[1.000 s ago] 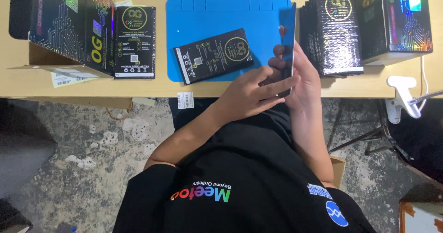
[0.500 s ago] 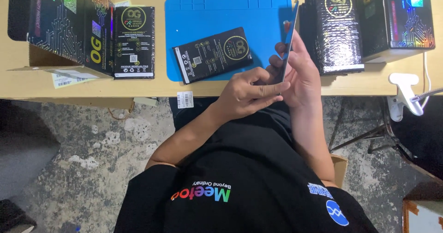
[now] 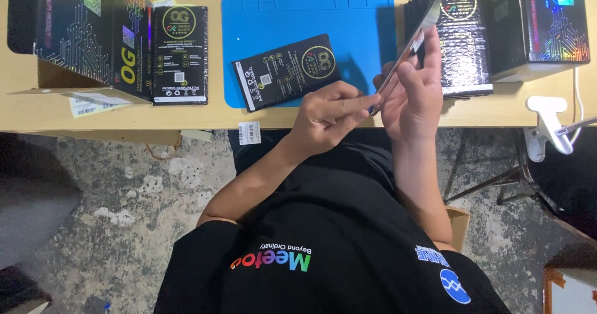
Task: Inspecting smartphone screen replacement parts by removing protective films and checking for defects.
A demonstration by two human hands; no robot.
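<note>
One thin panel (image 3: 407, 46), edge-on right of centre, is gripped by the right hand (image 3: 413, 93); the left hand (image 3: 329, 112) pinches its lower end. On the counter (image 3: 37, 112): one blue mat (image 3: 311, 12), two flat black packets (image 3: 286, 71), two boxes (image 3: 93, 34).

Blue mat (image 3: 280, 15) bears a black packet (image 3: 287, 71); black boxes (image 3: 93, 34) flank it.

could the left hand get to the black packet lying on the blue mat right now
Probably yes. The black packet lies flat and uncovered on the blue mat, just beyond the left hand, with nothing between. But that hand is busy at the thin panel.
</note>
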